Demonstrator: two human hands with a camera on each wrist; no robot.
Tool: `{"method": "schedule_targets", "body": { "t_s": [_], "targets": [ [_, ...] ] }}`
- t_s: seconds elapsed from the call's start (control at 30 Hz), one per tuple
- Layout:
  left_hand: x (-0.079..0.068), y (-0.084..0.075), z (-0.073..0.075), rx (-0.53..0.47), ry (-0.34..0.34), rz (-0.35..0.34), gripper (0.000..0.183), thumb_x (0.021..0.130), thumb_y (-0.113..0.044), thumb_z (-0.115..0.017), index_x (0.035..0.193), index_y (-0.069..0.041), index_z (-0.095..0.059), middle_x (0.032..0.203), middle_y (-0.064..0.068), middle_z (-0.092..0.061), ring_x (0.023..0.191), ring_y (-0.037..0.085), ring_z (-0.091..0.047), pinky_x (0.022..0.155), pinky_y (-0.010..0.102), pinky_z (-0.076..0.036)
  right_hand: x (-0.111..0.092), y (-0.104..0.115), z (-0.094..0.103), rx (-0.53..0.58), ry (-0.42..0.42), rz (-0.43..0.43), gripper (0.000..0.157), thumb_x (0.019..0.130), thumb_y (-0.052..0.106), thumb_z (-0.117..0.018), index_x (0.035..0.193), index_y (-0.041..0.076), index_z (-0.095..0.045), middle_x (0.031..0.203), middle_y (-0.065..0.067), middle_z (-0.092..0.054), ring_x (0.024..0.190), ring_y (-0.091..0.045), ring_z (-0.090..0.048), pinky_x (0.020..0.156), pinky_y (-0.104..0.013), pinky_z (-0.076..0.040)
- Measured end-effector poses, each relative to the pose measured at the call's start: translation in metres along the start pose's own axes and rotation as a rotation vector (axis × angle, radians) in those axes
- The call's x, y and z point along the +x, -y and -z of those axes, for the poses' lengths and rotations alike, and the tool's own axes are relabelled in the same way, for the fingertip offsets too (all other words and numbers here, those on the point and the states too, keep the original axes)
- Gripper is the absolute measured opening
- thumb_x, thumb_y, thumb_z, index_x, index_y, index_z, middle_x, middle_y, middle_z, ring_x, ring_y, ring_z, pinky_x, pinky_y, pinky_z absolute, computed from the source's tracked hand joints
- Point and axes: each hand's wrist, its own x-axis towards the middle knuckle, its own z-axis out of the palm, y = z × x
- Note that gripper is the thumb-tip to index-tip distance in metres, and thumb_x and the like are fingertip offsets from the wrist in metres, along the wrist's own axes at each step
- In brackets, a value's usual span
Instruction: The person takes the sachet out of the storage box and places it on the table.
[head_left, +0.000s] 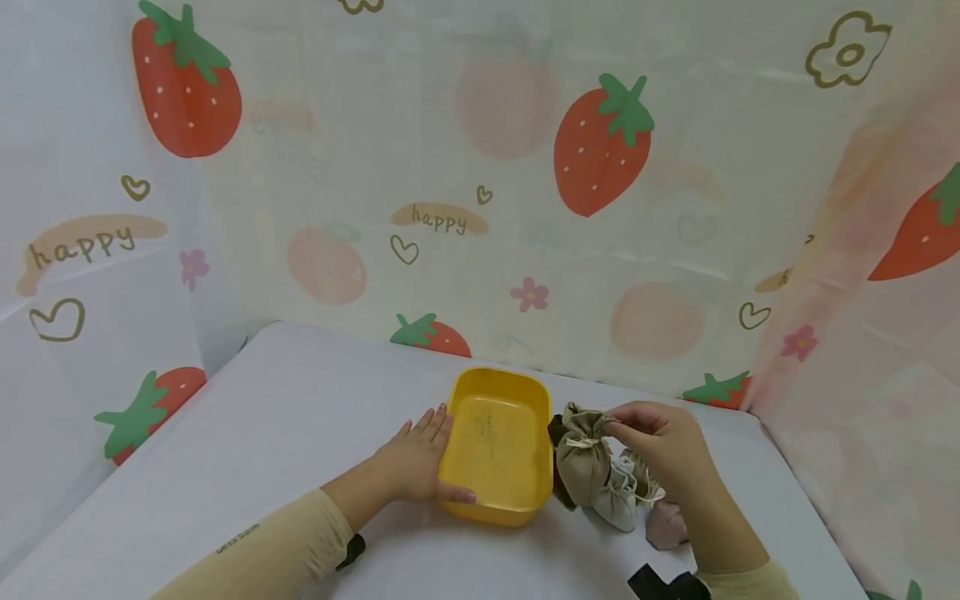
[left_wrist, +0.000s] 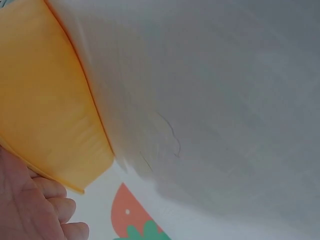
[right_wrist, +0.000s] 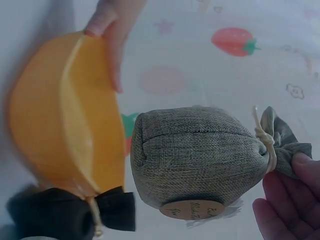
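Note:
My right hand point(head_left: 667, 446) pinches the gathered neck of a grey-green cloth drawstring pouch point(head_left: 583, 468), tied with pale cord. In the right wrist view this plump pouch point(right_wrist: 200, 150) hangs lengthwise from the fingertips, an oval printed tag at its lower side. It is held beside the right wall of a yellow plastic bin point(head_left: 542, 450). My left hand point(head_left: 416, 460) rests along the bin's left side with fingers extended, its thumb over the near left rim. Only part of the bin wall point(left_wrist: 50, 90) and several fingers point(left_wrist: 62, 207) show in the left wrist view.
Right of the bin sit a black pouch point(right_wrist: 50, 212), a light grey pouch point(head_left: 618, 502) and a dusky pink pouch point(head_left: 666, 527), partly overlapped. Faint dark marks show on the bin's floor. A white cloth covers the table point(head_left: 300, 417), and strawberry-print curtains point(head_left: 420, 125) stand behind and beside it.

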Motion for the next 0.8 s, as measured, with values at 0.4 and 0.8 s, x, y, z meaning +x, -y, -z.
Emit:
{"method": "schedule_targets", "body": {
  "t_s": [0.4, 0.8],
  "targets": [
    [0.0, 0.0, 0.001, -0.008, 0.002, 0.0, 0.122, 0.065, -0.085, -0.042, 0.145, 0.001, -0.011, 0.152, 0.017, -0.004, 0.139, 0.03, -0.009, 0.109, 0.049, -0.016, -0.019, -0.03, -0.008, 0.007, 0.054, -0.095, 0.016, 0.08, 0.02, -0.071, 0.089, 0.007, -0.071, 0.084, -0.002, -0.069, 0.076, -0.006, -0.059, 0.067, -0.022, -0.048],
    [0.001, 0.0, -0.001, -0.038, 0.001, 0.0, 0.122, 0.065, -0.084, -0.045, 0.145, 0.001, -0.011, 0.152, 0.017, -0.004, 0.139, 0.03, -0.009, 0.109, 0.05, -0.016, -0.025, -0.059, -0.021, 0.026, 0.066, -0.219, 0.013, 0.079, 0.018, -0.071, 0.087, 0.007, -0.071, 0.089, -0.002, -0.069, 0.087, -0.011, -0.058, 0.073, -0.027, -0.046]
  ]
}}
